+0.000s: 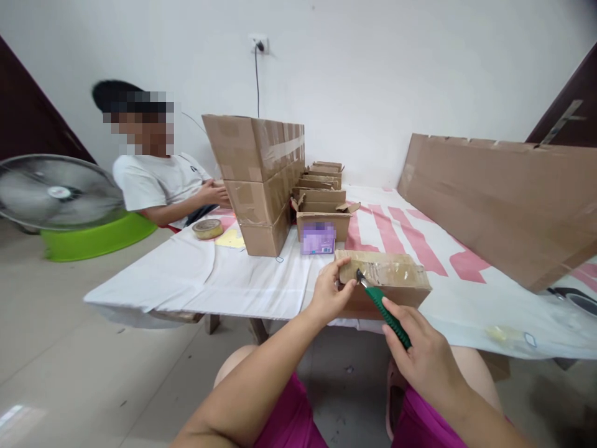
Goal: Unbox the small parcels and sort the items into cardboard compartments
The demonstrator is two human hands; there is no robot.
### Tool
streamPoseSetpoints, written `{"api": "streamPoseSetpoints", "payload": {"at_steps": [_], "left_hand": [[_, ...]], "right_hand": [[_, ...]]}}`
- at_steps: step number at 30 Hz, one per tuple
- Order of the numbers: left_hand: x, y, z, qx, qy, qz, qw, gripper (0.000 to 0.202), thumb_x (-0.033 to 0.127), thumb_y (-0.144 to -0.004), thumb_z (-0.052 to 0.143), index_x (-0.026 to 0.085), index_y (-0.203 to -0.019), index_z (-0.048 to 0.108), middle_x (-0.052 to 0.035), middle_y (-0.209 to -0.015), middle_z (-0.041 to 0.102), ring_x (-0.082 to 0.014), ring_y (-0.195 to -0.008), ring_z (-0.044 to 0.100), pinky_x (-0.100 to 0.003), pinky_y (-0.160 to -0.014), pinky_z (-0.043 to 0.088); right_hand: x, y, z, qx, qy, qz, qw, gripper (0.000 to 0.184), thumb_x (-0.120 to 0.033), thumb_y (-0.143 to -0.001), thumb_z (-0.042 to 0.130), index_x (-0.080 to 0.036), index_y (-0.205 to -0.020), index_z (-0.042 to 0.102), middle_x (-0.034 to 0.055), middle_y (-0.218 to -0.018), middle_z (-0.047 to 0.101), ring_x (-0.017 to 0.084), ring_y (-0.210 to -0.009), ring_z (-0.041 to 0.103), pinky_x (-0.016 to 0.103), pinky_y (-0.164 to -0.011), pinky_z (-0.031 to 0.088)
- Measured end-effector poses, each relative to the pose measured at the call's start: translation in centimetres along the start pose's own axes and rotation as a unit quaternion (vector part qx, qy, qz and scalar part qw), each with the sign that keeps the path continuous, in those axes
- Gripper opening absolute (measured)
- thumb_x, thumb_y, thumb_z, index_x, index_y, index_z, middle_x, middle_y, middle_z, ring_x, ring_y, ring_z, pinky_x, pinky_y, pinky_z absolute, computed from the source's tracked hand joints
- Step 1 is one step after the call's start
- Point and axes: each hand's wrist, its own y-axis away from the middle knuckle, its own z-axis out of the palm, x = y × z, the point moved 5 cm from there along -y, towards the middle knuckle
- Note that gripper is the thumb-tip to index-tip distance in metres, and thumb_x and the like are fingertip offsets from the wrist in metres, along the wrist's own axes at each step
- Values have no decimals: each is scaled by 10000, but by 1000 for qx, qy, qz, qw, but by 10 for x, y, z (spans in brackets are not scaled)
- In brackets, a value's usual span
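Note:
A taped cardboard box [396, 297] sits at the near edge of the table in front of me. Its left end is gripped by my left hand [330, 291], with the fingers over the top and the thumb on the near side. My right hand [417, 342] is closed around the green handle of a utility knife [385, 311]. The knife's tip touches the taped top of the box, close to my left thumb. Just behind the box stands a small purple package [318, 239], leaning against an open cardboard box [345, 224].
Stacked sealed boxes [263, 199] rise left of a row of open boxes [321, 177]. A tape roll [208, 229] lies farther left, near a seated person [158, 180]. A large cardboard sheet [504, 199] stands at the right. A fan [60, 193] is on the floor.

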Motion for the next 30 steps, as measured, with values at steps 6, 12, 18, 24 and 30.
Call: {"api": "streamPoseSetpoints", "payload": {"at_steps": [6,12,18,24,30], "left_hand": [[0,1,1,-2,3,-2,1000,453,244,-773,630,192,-1216,556,-115,-1186,623,-274,-1059,590,-422,-920,468],[-2,3,2,10,11,-19,1000,450,257,-776,629,197,-1216,555,-110,-1163,625,-265,-1051,596,-412,-911,476],[0,4,3,23,4,-10,1000,440,222,-768,623,203,-1203,562,-104,-1173,625,-273,-1091,582,-418,-931,469],[-1,3,4,30,2,-11,999,448,214,-763,617,198,-1207,556,-105,-1185,622,-270,-1101,578,-424,-947,461],[-1,5,5,44,-10,-2,999,452,222,-762,622,190,-1208,560,-113,-1175,623,-269,-1084,577,-432,-954,447]], "right_hand": [[-6,-2,-5,-10,17,-4,1000,393,-257,-906,461,-242,-1296,507,75,-1001,658,195,-830,679,309,-683,585],[-7,-1,-3,-3,4,8,1000,406,-269,-907,461,-241,-1312,482,85,-1019,657,206,-831,681,312,-652,585],[-9,2,-1,-25,-3,5,1000,459,-268,-922,438,-239,-1380,418,81,-1006,662,206,-813,681,321,-663,587],[-10,3,9,-11,28,5,1000,481,-261,-921,435,-232,-1400,405,69,-928,661,203,-718,669,324,-618,576],[-10,1,21,1,97,7,995,474,-273,-933,415,-193,-1400,387,82,-896,635,205,-646,653,312,-496,544]]}}
